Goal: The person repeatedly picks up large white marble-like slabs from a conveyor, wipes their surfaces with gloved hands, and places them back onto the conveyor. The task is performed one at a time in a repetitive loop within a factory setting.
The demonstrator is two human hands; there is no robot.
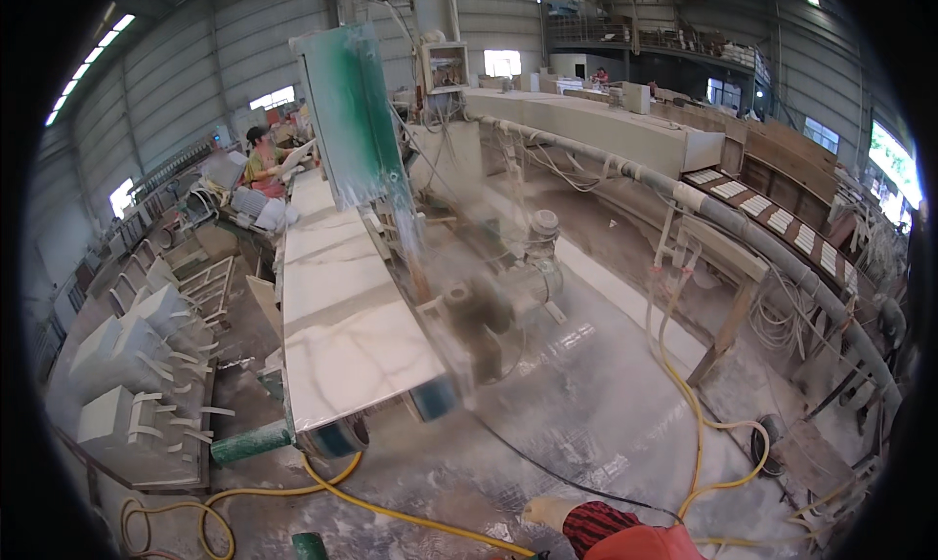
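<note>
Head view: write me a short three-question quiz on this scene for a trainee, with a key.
1. True or false: the right hand is apart from the near veined slab.
2. What is the main colour of the tall box-shaped housing above the slab row: A) yellow, B) green, C) purple?
3. On which side of the slab row do the pale block-shaped stacks stand?

Key: 1. True. 2. B. 3. Left.

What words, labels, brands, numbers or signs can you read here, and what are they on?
None can be read.
Green upright housing: smeared with pale residue, no lettering I can make out.
Veined slab: only veining shows.
Yellow hose: no readable print.
Anything on the strapped pale stacks or in the far background: too small or blurred to tell.
</note>
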